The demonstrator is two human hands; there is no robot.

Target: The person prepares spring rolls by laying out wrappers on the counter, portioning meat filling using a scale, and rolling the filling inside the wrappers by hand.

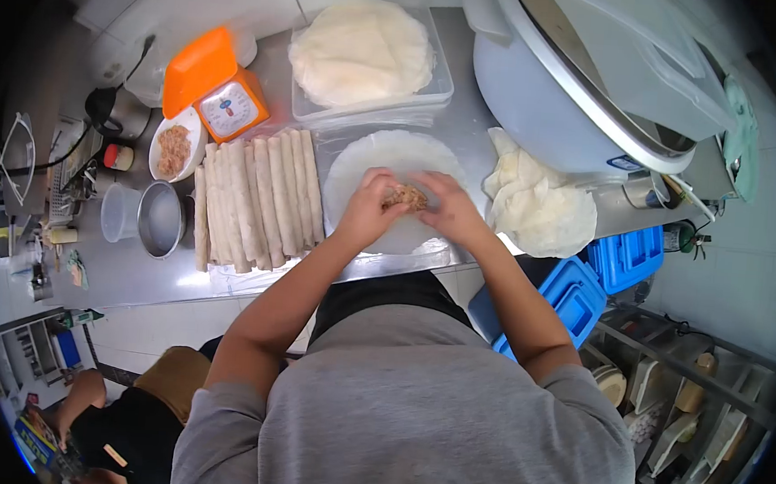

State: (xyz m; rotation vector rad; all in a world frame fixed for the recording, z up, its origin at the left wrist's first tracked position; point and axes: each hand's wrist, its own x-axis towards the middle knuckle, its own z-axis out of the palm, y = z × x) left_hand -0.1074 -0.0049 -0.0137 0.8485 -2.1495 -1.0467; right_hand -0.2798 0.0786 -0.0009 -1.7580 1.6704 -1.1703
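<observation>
A round, thin, whitish wrapper [350,169] lies flat on the steel counter in front of me. On its middle sits a small mound of brownish minced filling [406,197]. My left hand [372,209] curls its fingers against the filling's left side. From the other side my right hand [449,208] presses on it with bent fingers, so both hands close around the mound. Left of the wrapper, several long pale rolls [256,197] lie side by side. Behind it, a stack of wrappers [361,53] rests on a clear plastic container [444,88].
To the right are loose wrappers [544,203] and a large white-lidded cooker [542,100]. An orange scale [228,109], a bowl of filling [175,148] and a metal bowl [161,219] stand left. Blue lidded bins [573,295] sit below right. Another person [136,431] is at lower left.
</observation>
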